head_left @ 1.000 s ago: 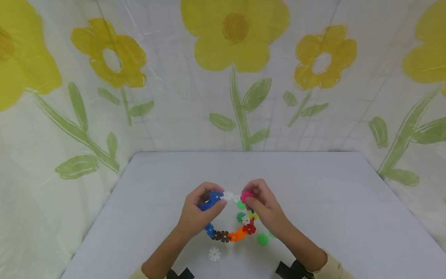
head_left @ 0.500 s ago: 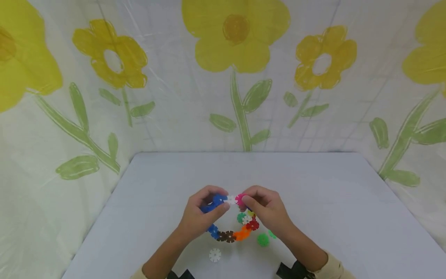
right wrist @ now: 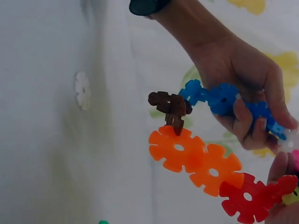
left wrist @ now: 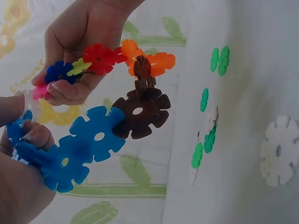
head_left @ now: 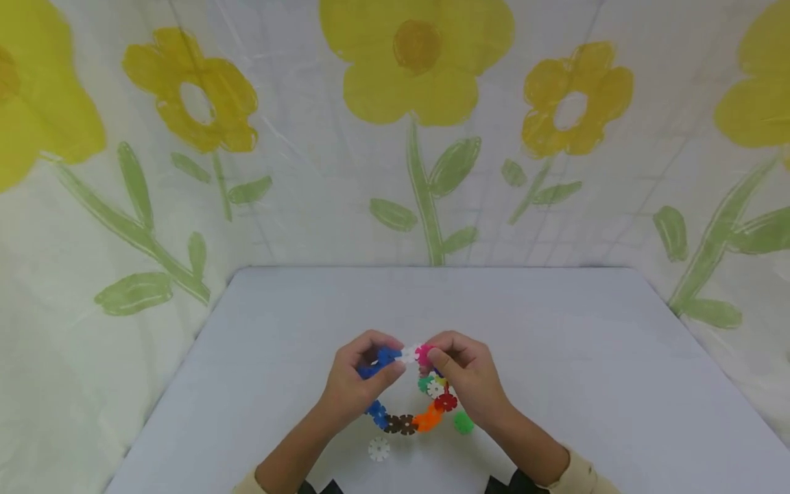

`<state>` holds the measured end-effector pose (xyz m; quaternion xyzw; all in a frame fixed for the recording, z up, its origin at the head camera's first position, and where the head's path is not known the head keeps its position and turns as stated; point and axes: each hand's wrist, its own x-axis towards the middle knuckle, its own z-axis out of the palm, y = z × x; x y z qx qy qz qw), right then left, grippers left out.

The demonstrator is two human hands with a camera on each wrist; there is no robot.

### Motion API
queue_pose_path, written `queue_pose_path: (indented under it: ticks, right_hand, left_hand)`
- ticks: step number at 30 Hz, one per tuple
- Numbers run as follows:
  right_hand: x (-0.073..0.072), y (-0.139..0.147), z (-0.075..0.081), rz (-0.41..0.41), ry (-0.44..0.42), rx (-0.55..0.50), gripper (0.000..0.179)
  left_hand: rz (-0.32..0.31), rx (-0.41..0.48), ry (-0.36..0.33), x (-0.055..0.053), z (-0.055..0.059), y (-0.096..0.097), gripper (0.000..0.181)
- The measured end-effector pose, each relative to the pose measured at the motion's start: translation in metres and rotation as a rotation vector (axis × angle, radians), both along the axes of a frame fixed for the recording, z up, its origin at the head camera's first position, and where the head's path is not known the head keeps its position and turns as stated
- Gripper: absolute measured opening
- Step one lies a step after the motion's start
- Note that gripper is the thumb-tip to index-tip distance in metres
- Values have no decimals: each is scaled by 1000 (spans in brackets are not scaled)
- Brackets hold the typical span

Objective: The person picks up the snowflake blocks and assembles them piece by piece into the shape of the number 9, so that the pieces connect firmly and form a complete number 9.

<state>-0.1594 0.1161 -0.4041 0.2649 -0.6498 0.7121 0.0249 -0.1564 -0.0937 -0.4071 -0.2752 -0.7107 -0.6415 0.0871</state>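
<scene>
Backdrop (head_left: pixel 308 178): hung sheet painted with yellow flowers, standing beyond the chain. Desk (head_left: pixel 296 302): pale surface below the chain; left wrist view suggests the chain is held up off it.

Chain (head_left: pixel 426 417): slotted discs in blue, brown, orange, red, yellow, dark blue and pink, bent into a loop between the hands.

Left hand (head_left: pixel 354 376): on the chain's left side, fingers pinching the blue stretch next to its white end (head_left: pixel 408 355). Right hand (head_left: pixel 474 374): on the chain's right side, fingers pinching the pink disc (head_left: pixel 423 354).

Change: one second ago a gap separated pink disc from white end; now they meet at the chain's far side. Reading: the loop is nearly or fully joined. Slot engagement not resolvable, since fingers cover part of the joint.

Loose white disc (head_left: pixel 379 449): on the near side of the chain, apart from it. Loose green disc (head_left: pixel 463 422): just right of the chain. Green and white discs (head_left: pixel 435 389): seen beside the chain's red part, lying lower, on the desk.
</scene>
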Motion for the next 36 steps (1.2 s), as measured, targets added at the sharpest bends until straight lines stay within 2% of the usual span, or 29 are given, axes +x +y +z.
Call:
queue_pose_path:
  ticks: [5, 11, 17, 19, 22, 25, 28, 31, 34, 36]
  right_hand:
    - [-3, 3, 1, 45, -1, 12, 11]
    - [-7, 0, -4, 114, -110, -1, 16]
    - [-14, 6, -4, 87, -135, 142, 16]
    - [-16, 10, 0, 98, -122, 213, 14]
    - [-18, 15, 4, 146, -115, 343, 25]
    - [-19, 20, 6, 219, -140, 457, 35]
    - [-21, 22, 5, 262, -167, 487, 30]
    - [-24, 23, 5, 241, -157, 456, 22]
    - [-26, 26, 7, 193, -147, 442, 20]
    - [-27, 28, 8, 158, -133, 448, 20]
  left_hand:
    - [-29, -30, -24, -1, 1, -2, 19]
    - [-35, -65, -62, -2, 3, -8, 20]
    - [-2, -121, -41, -9, 5, -9, 19]
    - [19, -134, -65, -10, 6, -10, 21]
    - [42, -118, -145, -10, 7, -12, 24]
    - [77, -63, -236, -11, 6, -14, 28]
    - [105, -4, -290, -12, 6, -16, 29]
    - [104, 37, -312, -14, 5, -16, 30]
    - [90, 53, -301, -16, 6, -17, 31]
    - [113, 53, -281, -17, 5, -18, 32]
